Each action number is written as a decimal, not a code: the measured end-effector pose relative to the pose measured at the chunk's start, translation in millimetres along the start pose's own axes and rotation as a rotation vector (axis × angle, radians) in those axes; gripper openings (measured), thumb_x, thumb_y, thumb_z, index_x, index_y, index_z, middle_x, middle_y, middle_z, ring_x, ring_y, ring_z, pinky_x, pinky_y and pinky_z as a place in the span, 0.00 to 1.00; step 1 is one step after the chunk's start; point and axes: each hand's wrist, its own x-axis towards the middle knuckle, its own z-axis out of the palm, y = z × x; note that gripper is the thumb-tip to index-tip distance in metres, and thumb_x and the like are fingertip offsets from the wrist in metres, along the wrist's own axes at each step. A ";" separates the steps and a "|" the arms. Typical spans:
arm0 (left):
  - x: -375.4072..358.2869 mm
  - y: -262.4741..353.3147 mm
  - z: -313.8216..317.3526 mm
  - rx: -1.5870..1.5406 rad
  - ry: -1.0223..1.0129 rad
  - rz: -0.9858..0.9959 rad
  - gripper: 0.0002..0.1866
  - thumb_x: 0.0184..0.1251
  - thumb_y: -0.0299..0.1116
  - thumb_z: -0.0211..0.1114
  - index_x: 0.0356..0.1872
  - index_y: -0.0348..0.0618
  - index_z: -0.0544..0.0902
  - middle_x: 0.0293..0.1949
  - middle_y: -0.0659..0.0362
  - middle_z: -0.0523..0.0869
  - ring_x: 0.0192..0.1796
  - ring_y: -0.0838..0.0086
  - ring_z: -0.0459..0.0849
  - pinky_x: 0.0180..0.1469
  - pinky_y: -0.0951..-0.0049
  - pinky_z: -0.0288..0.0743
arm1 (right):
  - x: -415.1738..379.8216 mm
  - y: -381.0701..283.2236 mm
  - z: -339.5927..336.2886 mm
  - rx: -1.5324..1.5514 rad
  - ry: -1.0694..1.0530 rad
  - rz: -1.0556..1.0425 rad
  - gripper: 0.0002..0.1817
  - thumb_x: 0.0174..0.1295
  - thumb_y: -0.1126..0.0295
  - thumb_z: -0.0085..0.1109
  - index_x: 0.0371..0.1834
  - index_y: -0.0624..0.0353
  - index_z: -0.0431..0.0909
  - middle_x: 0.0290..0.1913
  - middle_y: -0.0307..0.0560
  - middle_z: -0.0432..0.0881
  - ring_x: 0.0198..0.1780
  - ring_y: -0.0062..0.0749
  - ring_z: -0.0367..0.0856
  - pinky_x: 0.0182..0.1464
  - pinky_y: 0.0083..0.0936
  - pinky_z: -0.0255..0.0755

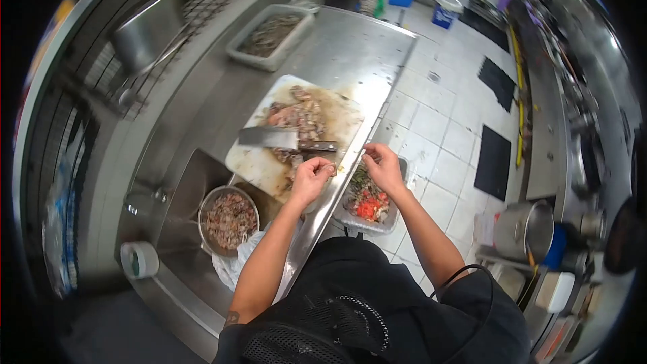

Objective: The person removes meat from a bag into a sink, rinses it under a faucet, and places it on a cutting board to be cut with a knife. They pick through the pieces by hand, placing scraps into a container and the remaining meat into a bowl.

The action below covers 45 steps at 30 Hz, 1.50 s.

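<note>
Chopped meat point(296, 118) lies on a stained white cutting board point(253, 168), and a cleaver point(269, 137) rests flat across it, its handle pointing right. My left hand point(315, 178) is over the board's near right edge, just below the cleaver handle, fingers pinched together; whatever they hold is too small to name. My right hand point(382, 164) is beyond the counter's edge, over a tray point(384, 226) of red pieces, greens and scraps. Its fingers are curled, and their tips are partly hidden.
In the sink point(195, 175) at left stands a metal bowl point(230, 221) of chopped meat beside a plastic bag point(232, 266). A tub point(273, 37) of dark food sits farther up the steel counter point(350, 40). Pots stand at right; black mats point(492, 162) lie on the tiled floor.
</note>
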 end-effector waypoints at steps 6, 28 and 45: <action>33.5 4.7 73.1 0.132 -0.139 0.083 0.05 0.72 0.25 0.67 0.41 0.34 0.88 0.34 0.63 0.89 0.37 0.83 0.83 0.42 0.78 0.77 | -32.9 34.3 -53.0 0.099 0.157 0.114 0.10 0.69 0.75 0.66 0.51 0.66 0.85 0.43 0.46 0.89 0.43 0.27 0.87 0.47 0.26 0.80; -19.1 -68.2 -63.0 0.713 0.430 0.121 0.18 0.61 0.24 0.69 0.53 0.36 0.85 0.48 0.43 0.85 0.53 0.44 0.84 0.59 0.52 0.79 | 35.1 -40.2 162.1 -0.270 -0.671 -0.464 0.22 0.53 0.80 0.61 0.55 0.59 0.78 0.53 0.59 0.85 0.56 0.61 0.84 0.56 0.51 0.78; -14.5 -90.3 -71.0 0.417 0.580 0.071 0.06 0.56 0.16 0.66 0.34 0.36 0.82 0.37 0.53 0.84 0.37 0.65 0.85 0.41 0.68 0.78 | 11.9 -21.3 142.1 -0.181 -0.461 -0.259 0.09 0.52 0.75 0.64 0.37 0.60 0.81 0.41 0.55 0.85 0.44 0.56 0.86 0.46 0.47 0.78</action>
